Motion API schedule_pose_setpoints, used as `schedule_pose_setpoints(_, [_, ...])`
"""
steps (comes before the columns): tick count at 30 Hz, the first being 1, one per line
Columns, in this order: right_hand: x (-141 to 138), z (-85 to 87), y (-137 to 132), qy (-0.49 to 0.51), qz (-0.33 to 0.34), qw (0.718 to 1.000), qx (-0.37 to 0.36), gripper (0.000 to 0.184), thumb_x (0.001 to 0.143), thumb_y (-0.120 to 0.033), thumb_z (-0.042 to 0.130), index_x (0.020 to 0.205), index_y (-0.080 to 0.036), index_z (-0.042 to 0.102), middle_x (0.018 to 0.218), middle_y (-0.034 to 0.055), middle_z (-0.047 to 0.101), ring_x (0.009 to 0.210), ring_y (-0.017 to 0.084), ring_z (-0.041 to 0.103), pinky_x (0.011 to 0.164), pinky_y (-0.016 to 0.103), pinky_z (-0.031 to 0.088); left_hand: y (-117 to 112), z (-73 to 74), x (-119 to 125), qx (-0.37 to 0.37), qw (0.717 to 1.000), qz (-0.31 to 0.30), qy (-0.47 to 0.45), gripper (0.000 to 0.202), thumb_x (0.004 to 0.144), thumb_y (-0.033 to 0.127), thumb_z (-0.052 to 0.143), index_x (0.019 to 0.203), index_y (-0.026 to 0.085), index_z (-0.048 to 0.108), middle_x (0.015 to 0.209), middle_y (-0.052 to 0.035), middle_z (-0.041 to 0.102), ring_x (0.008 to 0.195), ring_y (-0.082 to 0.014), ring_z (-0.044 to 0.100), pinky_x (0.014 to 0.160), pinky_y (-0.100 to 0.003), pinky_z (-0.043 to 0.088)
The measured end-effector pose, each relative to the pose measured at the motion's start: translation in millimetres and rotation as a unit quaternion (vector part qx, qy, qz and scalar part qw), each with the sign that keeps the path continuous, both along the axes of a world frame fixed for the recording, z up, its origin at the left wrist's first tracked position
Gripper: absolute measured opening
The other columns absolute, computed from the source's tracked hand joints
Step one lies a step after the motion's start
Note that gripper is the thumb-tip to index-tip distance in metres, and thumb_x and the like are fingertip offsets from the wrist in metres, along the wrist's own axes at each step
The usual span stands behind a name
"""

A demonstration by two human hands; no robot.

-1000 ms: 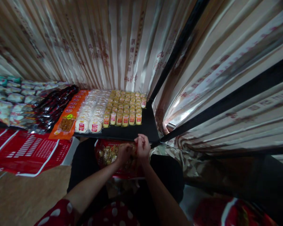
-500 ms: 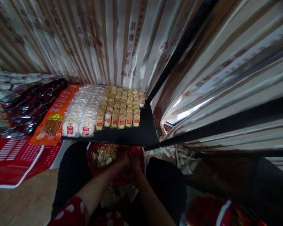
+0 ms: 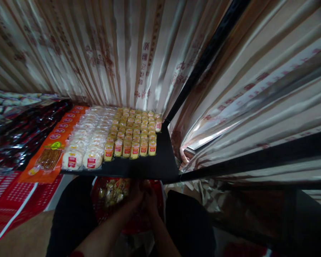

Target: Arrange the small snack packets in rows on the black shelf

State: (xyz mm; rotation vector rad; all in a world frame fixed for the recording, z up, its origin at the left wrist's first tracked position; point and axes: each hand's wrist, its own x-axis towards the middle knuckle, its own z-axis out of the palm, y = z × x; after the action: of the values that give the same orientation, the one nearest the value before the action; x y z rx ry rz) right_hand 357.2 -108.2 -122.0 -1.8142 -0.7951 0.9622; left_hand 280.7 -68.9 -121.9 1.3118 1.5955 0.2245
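My left hand [image 3: 136, 197] and my right hand [image 3: 151, 200] are close together over a red plastic basket [image 3: 95, 203] between my knees, below the shelf's front edge. Both look closed, with the fingers curled inward in deep shadow. What they hold cannot be made out. Small yellowish wrapped packets [image 3: 112, 192] lie in the basket, left of my hands. On the black shelf [image 3: 166, 157] above stand rows of yellow wrapped snack packs [image 3: 135, 148] with red labels. Beside them, to the left, are rows of round white wrapped cakes [image 3: 92, 157].
An orange snack bag [image 3: 49, 160] hangs slightly over the shelf edge, with dark shiny packets [image 3: 24, 139] farther left. Another red basket [image 3: 21, 200] with a white handle sits below. Patterned curtains [image 3: 128, 53] close off the back and right, and a black pole [image 3: 205, 60] slants upward.
The view has tilted up slightly, so shelf and basket appear lower. My hands stay together over the basket, the left still reaching across it.
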Motion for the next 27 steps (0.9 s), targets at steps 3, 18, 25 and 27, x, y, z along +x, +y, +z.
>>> schedule_pose_setpoints(3, [-7,8.6,-3,0.050,-0.029,0.998,-0.016,0.016,0.064,-0.027,0.055,0.075,-0.020,0.064,0.076,0.0051,0.070,0.074,0.023,0.066,0.065,0.032,0.052,-2,14.3,-8,0.008,1.000,-0.002,-0.025,0.036,0.077,0.014,0.050,0.112,0.011,0.054,0.119,-0.0155,0.057,0.112,-0.0210,0.052,0.096,-0.029,0.036])
schedule_pose_setpoints(18, [-20,76.3,-38,0.081,-0.021,0.995,0.052,0.033,0.064,-0.040,0.064,0.088,-0.018,0.062,0.085,0.0077,0.070,0.079,0.022,0.066,0.069,0.034,0.053,-28,97.4,-52,0.059,0.979,-0.054,-0.188,0.032,0.080,0.021,0.045,0.107,0.012,0.060,0.109,-0.0095,0.065,0.098,-0.0183,0.060,0.087,-0.028,0.045])
schedule_pose_setpoints(25, [-14,107.2,-46,0.070,-0.023,0.995,0.065,0.033,0.059,-0.045,0.068,0.080,-0.020,0.065,0.079,0.0060,0.070,0.076,0.025,0.066,0.066,0.035,0.054,-32,120.1,-52,0.115,0.971,-0.091,-0.190,0.028,0.076,0.023,0.047,0.097,0.015,0.065,0.097,-0.0062,0.068,0.089,-0.0184,0.062,0.083,-0.030,0.046])
schedule_pose_setpoints(27, [-10,122.4,-39,0.066,-0.020,0.994,0.087,0.033,0.062,-0.045,0.066,0.083,-0.020,0.064,0.081,0.0050,0.070,0.077,0.024,0.066,0.068,0.035,0.054,-25,128.7,-46,0.136,0.960,-0.096,-0.226,0.027,0.077,0.025,0.048,0.096,0.016,0.065,0.093,-0.0044,0.069,0.086,-0.0174,0.062,0.079,-0.027,0.047])
